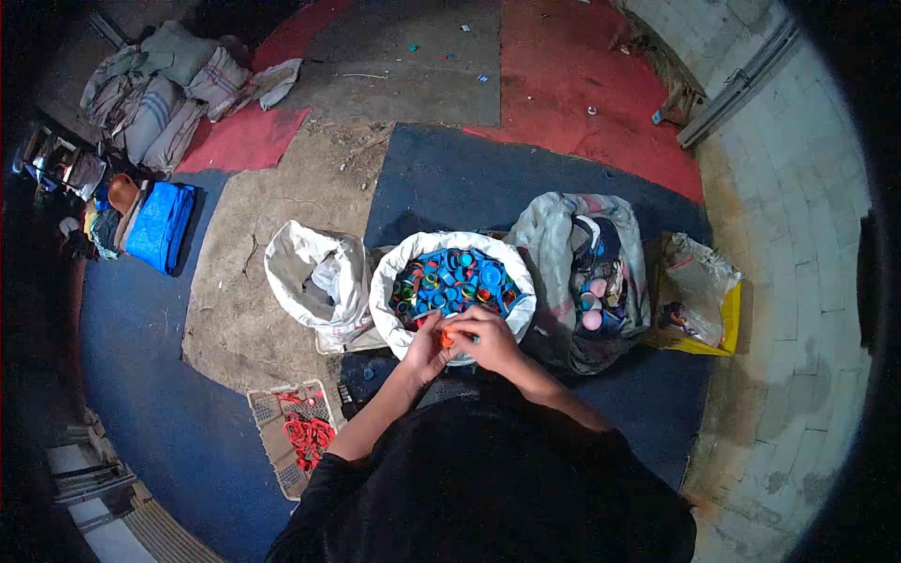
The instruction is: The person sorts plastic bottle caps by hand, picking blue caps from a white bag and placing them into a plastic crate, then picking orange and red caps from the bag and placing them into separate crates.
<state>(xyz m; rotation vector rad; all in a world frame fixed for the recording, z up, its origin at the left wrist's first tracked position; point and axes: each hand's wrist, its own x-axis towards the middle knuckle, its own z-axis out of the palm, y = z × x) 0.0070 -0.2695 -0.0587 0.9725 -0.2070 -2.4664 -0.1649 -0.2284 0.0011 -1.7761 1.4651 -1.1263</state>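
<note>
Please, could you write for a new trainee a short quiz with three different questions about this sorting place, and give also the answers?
1. True or false: the crate near the left forearm holds red pieces.
2. Multiple choice: where are the left hand and right hand?
a) over the yellow container
b) at the near rim of the white sack with many blue pieces
c) inside the crate
3. Fill in: the small piece at the fingertips is ____.
Key: 1 true; 2 b; 3 orange.
</note>
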